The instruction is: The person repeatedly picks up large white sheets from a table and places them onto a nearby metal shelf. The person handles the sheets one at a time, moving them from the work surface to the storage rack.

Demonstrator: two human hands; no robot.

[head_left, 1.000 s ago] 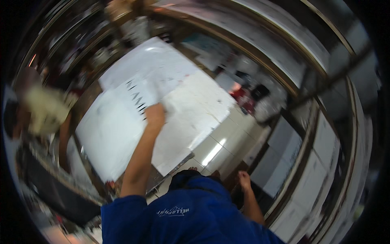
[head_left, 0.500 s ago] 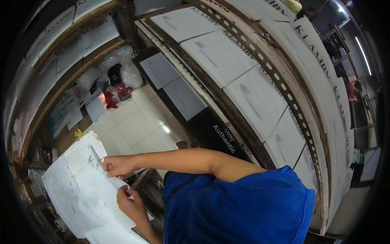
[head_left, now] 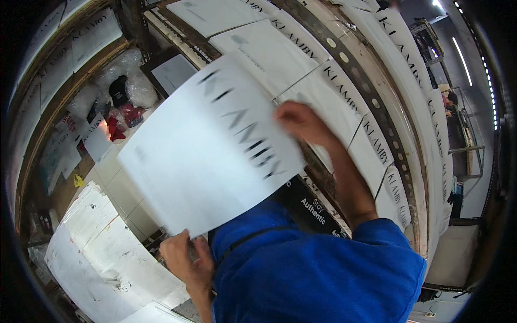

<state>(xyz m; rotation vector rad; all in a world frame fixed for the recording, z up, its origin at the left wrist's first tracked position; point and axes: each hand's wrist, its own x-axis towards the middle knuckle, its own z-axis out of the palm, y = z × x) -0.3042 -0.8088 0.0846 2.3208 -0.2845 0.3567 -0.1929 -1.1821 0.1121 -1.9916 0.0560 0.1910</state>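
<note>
I hold a large flat white package (head_left: 204, 161) with black lettering in front of my chest, and it is blurred by motion. My right hand (head_left: 300, 121) grips its upper right edge, with the arm in a blue sleeve (head_left: 377, 242) reaching up from the right. At the lower edge of the package, my left hand (head_left: 183, 257) pinches it near the bottom corner. Behind the package runs a slotted metal shelf rack (head_left: 377, 102) stacked with similar white packages (head_left: 258, 48).
A white, scuffed work surface (head_left: 102, 253) lies at the lower left. Clear plastic bags with dark and red garments (head_left: 121, 102) sit on the tiled floor (head_left: 116, 177). More white packages fill shelves at far left (head_left: 64, 48). Another person (head_left: 447, 97) stands far off to the right.
Both hands were down at the white work surface on the left; now they have lifted the white package up in front of the shelf rack, and the view has swung toward the shelves.
</note>
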